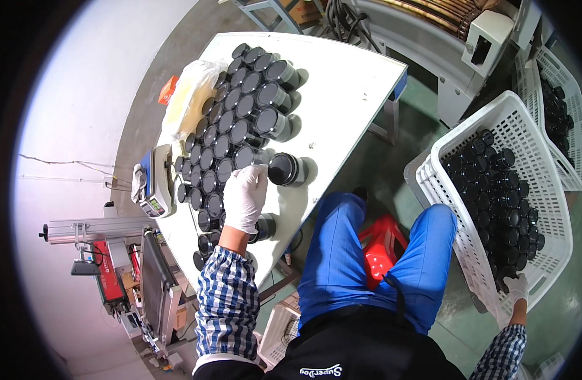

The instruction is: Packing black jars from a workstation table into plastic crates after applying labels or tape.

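The left hand (245, 195) rests loosely curled on black-lidded jars (230, 126) crowding the white counter (348, 76) — the right hand (516, 286) reaches into the jar-filled white basket (459, 247), its grip hidden.

Small orange box (168, 90) beside table's far-left edge.

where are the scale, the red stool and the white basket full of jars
scale (156, 183), head view, on its flat top
red stool (384, 244), head view, on the seat between the knees
white basket (539, 183), head view, on its right wall
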The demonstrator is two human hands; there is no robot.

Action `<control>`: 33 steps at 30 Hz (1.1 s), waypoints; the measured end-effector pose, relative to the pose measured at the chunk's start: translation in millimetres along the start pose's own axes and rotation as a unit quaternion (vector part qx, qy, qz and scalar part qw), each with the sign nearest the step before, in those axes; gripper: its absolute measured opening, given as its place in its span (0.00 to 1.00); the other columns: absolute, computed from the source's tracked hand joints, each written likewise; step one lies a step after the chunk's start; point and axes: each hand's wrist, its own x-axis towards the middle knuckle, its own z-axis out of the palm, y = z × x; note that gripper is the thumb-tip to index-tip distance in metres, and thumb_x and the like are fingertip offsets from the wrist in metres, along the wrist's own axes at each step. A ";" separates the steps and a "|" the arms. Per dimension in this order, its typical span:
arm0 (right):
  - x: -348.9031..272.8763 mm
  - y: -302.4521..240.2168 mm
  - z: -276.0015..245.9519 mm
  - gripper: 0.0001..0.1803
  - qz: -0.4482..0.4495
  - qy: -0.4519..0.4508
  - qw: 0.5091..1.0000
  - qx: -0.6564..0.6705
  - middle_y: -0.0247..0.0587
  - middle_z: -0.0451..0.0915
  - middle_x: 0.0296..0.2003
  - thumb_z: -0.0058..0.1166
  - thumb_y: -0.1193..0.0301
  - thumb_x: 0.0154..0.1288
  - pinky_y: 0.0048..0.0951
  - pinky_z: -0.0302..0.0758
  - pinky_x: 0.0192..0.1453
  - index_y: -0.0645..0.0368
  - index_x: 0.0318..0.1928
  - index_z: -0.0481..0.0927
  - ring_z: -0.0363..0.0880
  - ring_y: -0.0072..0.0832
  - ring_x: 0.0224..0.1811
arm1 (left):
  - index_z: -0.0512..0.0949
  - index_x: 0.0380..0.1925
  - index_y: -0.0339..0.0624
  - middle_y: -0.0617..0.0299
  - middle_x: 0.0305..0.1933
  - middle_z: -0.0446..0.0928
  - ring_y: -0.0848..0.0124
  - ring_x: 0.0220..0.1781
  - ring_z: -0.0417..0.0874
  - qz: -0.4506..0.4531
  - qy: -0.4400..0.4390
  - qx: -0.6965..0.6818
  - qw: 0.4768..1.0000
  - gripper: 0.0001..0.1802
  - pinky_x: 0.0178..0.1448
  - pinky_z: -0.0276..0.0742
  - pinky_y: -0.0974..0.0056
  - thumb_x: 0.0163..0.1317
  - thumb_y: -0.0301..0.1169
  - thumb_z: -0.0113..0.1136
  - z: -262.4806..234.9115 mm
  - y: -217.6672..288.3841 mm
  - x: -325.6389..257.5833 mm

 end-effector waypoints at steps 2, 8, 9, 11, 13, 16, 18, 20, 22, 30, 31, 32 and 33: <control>-5.6 -5.8 -2.1 0.33 0.001 -0.001 1.000 0.005 0.57 0.82 0.39 0.66 0.60 0.41 0.40 0.77 0.48 0.69 0.47 0.76 0.82 0.46 0.43 | 0.82 0.37 0.46 0.59 0.29 0.81 0.59 0.29 0.80 -0.062 -0.032 -0.024 0.997 0.06 0.36 0.77 0.61 0.58 0.27 0.64 -0.6 4.2 -2.5; -4.7 -0.9 0.5 0.30 0.005 -0.006 1.000 0.015 0.55 0.82 0.37 0.66 0.60 0.41 0.40 0.77 0.45 0.68 0.44 0.76 0.82 0.44 0.41 | 0.82 0.39 0.42 0.55 0.32 0.83 0.64 0.36 0.84 -0.240 -0.087 -0.166 0.953 0.07 0.43 0.78 0.63 0.62 0.30 0.62 0.4 14.2 -8.7; -4.5 -0.7 1.1 0.30 0.009 -0.009 1.000 0.016 0.54 0.82 0.36 0.66 0.60 0.42 0.39 0.77 0.44 0.68 0.43 0.77 0.82 0.44 0.40 | 0.82 0.39 0.40 0.54 0.34 0.84 0.65 0.41 0.85 -0.247 -0.088 -0.215 0.941 0.08 0.48 0.78 0.64 0.64 0.30 0.60 2.9 12.4 -11.3; -0.2 4.5 4.3 0.29 0.007 -0.009 1.000 0.015 0.53 0.81 0.35 0.66 0.60 0.42 0.39 0.77 0.44 0.67 0.43 0.76 0.82 0.43 0.39 | 0.82 0.39 0.39 0.52 0.39 0.83 0.62 0.46 0.83 -0.211 -0.092 -0.237 0.944 0.08 0.53 0.76 0.63 0.64 0.30 0.60 2.1 8.1 -13.2; -0.8 5.0 4.6 0.29 0.006 -0.009 1.000 0.016 0.53 0.81 0.35 0.66 0.60 0.42 0.39 0.76 0.43 0.67 0.43 0.76 0.82 0.42 0.38 | 0.82 0.39 0.37 0.49 0.44 0.82 0.59 0.51 0.82 -0.174 -0.096 -0.259 0.945 0.09 0.58 0.74 0.62 0.65 0.30 0.59 -0.8 12.8 -10.8; -1.6 3.6 5.2 0.28 0.009 -0.006 1.000 0.010 0.52 0.81 0.34 0.66 0.60 0.42 0.39 0.76 0.43 0.67 0.42 0.76 0.82 0.42 0.38 | 0.82 0.39 0.39 0.45 0.53 0.78 0.52 0.59 0.76 -0.124 -0.110 -0.230 0.959 0.08 0.63 0.71 0.57 0.63 0.29 0.59 -3.9 20.3 -7.0; 0.7 6.2 7.8 0.28 0.001 0.001 1.000 0.005 0.52 0.81 0.34 0.66 0.60 0.42 0.39 0.76 0.43 0.66 0.42 0.77 0.81 0.42 0.38 | 0.83 0.38 0.41 0.44 0.55 0.76 0.49 0.59 0.74 -0.072 -0.121 -0.146 0.979 0.07 0.61 0.72 0.54 0.61 0.29 0.61 0.9 16.0 -6.5; -0.2 5.7 8.6 0.29 0.001 0.001 1.000 0.010 0.52 0.81 0.34 0.66 0.60 0.41 0.39 0.76 0.43 0.67 0.42 0.77 0.82 0.42 0.39 | 0.83 0.38 0.42 0.45 0.54 0.76 0.50 0.58 0.75 -0.054 -0.116 -0.121 0.984 0.07 0.60 0.72 0.54 0.61 0.29 0.62 2.2 18.1 -4.6; 0.7 8.7 9.4 0.29 0.001 0.002 1.000 0.015 0.52 0.82 0.35 0.66 0.60 0.41 0.39 0.76 0.43 0.67 0.43 0.77 0.82 0.43 0.39 | 0.83 0.37 0.43 0.46 0.53 0.77 0.50 0.57 0.75 -0.034 -0.111 -0.097 0.988 0.07 0.59 0.73 0.55 0.60 0.30 0.63 1.6 23.3 -0.6; 8.8 14.6 14.0 0.30 0.000 0.004 1.000 -0.017 0.55 0.82 0.39 0.66 0.60 0.43 0.38 0.77 0.46 0.67 0.45 0.77 0.82 0.45 0.43 | 0.77 0.43 0.40 0.45 0.47 0.77 0.46 0.49 0.79 0.095 -0.088 -0.005 0.992 0.11 0.52 0.77 0.50 0.60 0.28 0.60 7.5 35.3 6.4; 9.8 16.4 15.0 0.30 0.001 0.004 1.000 -0.017 0.55 0.82 0.39 0.66 0.60 0.43 0.38 0.77 0.46 0.67 0.45 0.77 0.82 0.45 0.43 | 0.77 0.44 0.38 0.45 0.47 0.77 0.46 0.49 0.79 0.097 -0.088 -0.001 0.991 0.12 0.52 0.77 0.49 0.60 0.27 0.59 9.0 33.5 5.1; 11.7 19.2 16.1 0.30 -0.001 0.003 1.000 -0.013 0.55 0.82 0.39 0.66 0.60 0.43 0.39 0.77 0.46 0.67 0.45 0.77 0.82 0.45 0.43 | 0.77 0.44 0.38 0.45 0.47 0.77 0.46 0.49 0.79 0.097 -0.088 -0.001 0.991 0.12 0.52 0.77 0.49 0.60 0.27 0.59 11.4 31.6 3.3; 12.4 20.0 16.8 0.30 -0.002 0.001 1.000 -0.009 0.56 0.82 0.39 0.66 0.60 0.43 0.39 0.77 0.47 0.67 0.46 0.77 0.82 0.46 0.43 | 0.77 0.44 0.37 0.44 0.47 0.78 0.46 0.49 0.79 0.107 -0.072 0.010 0.992 0.12 0.52 0.77 0.49 0.59 0.26 0.59 13.4 30.5 2.5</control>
